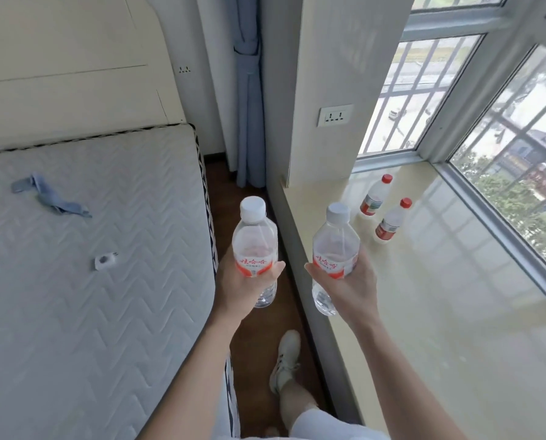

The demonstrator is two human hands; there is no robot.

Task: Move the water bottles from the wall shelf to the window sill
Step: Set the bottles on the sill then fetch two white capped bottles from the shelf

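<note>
A: What do the hands hold?
B: The left hand [244, 292] grips a white-capped bottle [255, 239] over the floor [256, 341]. The right hand [349, 292] grips a second bottle [335, 246] at the window sill [456, 306] edge.
A: And on the sill?
B: Two red-capped bottles [376, 195] [392, 221], seemingly upright.

The left bottle [254, 246] is held above the floor [252, 344] between mattress [90, 281] and window sill [456, 312], the right bottle [335, 249] above the sill, before two standing bottles [375, 195] [392, 221].
</note>
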